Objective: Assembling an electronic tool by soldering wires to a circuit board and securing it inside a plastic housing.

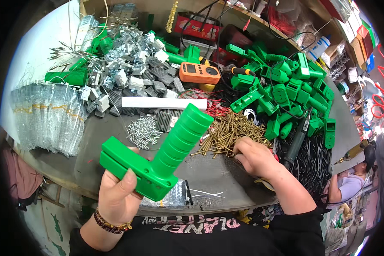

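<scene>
My left hand (119, 192) grips a green plastic tool housing (158, 164) by its blocky end, thumb on top. Its ribbed round handle points up and away to the right. At the near right edge of a heap of long brass-coloured screws (226, 132), my right hand (256, 158) has its fingers curled together; what is between the fingertips is hidden. A small pile of short silver screws (144, 132) lies beyond the housing. Behind it stretches a white strip (164, 103).
Green plastic housings (286, 85) are heaped at the back right. Grey and silver metal parts (132, 64) pile up at the back left, near an orange meter (199, 73). Bagged clear strips (49, 115) lie left. A power screwdriver (298, 141) rests beside black cables (311, 166).
</scene>
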Demonstrator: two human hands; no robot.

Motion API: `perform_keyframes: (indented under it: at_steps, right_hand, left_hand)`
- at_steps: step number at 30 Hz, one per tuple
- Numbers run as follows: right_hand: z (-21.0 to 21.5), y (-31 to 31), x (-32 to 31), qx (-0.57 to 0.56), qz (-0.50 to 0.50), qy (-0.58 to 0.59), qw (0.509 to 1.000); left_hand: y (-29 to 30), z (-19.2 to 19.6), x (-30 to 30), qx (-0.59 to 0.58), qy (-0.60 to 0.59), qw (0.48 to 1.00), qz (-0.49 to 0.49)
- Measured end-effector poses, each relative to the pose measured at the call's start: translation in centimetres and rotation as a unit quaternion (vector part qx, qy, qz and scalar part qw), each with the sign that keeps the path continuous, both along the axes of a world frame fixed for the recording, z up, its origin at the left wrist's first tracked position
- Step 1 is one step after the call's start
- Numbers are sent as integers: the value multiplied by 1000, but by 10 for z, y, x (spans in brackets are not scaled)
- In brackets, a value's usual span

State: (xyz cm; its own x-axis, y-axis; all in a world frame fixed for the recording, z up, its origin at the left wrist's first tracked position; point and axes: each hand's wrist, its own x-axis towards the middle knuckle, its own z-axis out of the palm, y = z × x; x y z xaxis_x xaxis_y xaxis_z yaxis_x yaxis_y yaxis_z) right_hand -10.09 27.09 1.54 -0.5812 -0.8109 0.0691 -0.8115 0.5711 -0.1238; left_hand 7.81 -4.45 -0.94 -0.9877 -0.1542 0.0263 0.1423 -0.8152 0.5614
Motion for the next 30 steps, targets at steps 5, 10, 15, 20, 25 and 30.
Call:
perform_keyframes:
  at_steps: [5, 10, 15, 20, 25, 30]
  right_hand:
    - [-1, -1, 8, -241, -43, 47, 968]
    - [43, -22, 52, -446, 24, -158, 880]
    - [43, -51, 91, -545, 64, -276, 789]
    - [25, -57, 93, -499, 68, -270, 821]
    - [25, -66, 100, -614, -30, -462, 639]
    - [34, -63, 95, -438, 43, -133, 888]
  left_hand:
    - [10, 12, 1, -12, -34, 999, -10]
    - [24, 1, 0, -56, -29, 998, -26]
    - [41, 4, -2, -97, 5, 995, -7]
    - [41, -1, 4, -161, 56, 985, -20]
    - [38, -9, 4, -191, 115, 974, -35]
    - [39, -14, -1, -218, 132, 967, -8]
